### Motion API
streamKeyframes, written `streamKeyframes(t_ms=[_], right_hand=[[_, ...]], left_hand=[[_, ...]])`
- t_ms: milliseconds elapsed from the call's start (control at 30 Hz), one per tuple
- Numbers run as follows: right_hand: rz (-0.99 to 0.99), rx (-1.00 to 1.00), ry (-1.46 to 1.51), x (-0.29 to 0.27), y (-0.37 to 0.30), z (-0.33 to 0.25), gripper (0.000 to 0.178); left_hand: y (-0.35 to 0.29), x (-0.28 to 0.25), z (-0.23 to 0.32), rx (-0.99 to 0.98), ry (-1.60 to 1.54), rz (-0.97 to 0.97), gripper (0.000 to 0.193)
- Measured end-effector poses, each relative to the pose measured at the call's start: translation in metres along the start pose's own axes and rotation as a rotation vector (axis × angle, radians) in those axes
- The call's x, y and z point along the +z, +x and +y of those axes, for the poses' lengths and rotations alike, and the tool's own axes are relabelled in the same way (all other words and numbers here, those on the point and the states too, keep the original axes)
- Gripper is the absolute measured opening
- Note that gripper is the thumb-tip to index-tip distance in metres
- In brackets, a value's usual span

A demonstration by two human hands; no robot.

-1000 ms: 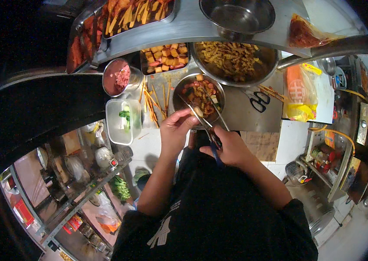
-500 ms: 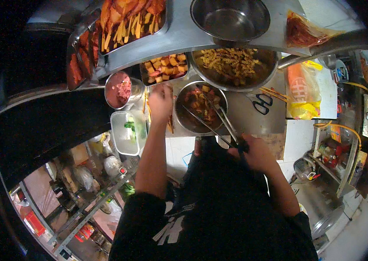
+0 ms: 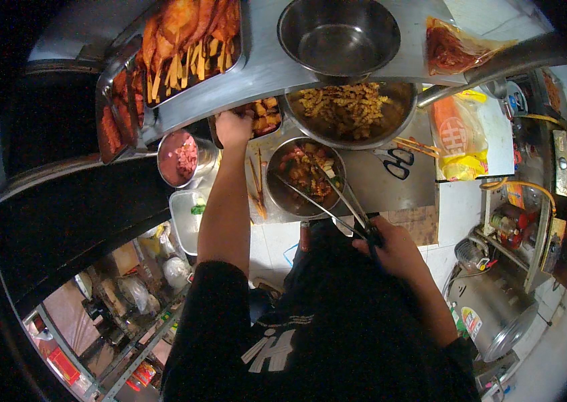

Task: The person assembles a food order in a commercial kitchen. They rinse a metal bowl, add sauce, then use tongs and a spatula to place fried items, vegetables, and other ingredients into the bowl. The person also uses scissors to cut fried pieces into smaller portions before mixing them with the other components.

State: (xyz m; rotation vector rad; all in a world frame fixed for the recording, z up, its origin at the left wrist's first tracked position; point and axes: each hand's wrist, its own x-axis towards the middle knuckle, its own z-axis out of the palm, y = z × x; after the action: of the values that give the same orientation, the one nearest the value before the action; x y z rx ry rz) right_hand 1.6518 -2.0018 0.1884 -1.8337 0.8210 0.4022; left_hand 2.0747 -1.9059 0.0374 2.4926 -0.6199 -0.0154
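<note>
Left hand [image 3: 232, 130], fingers [image 3: 246, 121] partly hidden at golden cubes [image 3: 268, 109], and skewered pieces [image 3: 178, 32] cropped at top

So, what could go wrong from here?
The right hand holds scissors with their blades open over the bowl, so a finger put between them might get nipped. The left hand reaches to the tray, its forearm close to the steel cup, which it could perhaps knock.
</note>
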Motion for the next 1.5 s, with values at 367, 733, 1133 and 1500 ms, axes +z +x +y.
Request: streamKeyframes(t_ms=[367, 733, 1133, 1500], right_hand=[[-0.055, -0.324, 0.104, 0.02, 0.035, -0.039, 0.061], [-0.111, -0.537, 0.161, 0.038, 0.035, -0.042, 0.05], [-0.106, -0.434, 0.028, 0.039, 0.02, -0.029, 0.06], [-0.055, -0.293, -0.041, 0.04, 0.029, -0.006, 0.054]], left_hand=[[-0.195, -0.104, 0.098, -0.435, -1.427, -0.352, 0.024], [-0.235, -0.115, 0.09, -0.372, -1.263, -0.225, 0.029], [-0.25, -0.105, 0.107, -0.373, -1.16, -0.221, 0.026], [-0.227, -0.079, 0.088, -0.096, -0.597, -0.258, 0.027]])
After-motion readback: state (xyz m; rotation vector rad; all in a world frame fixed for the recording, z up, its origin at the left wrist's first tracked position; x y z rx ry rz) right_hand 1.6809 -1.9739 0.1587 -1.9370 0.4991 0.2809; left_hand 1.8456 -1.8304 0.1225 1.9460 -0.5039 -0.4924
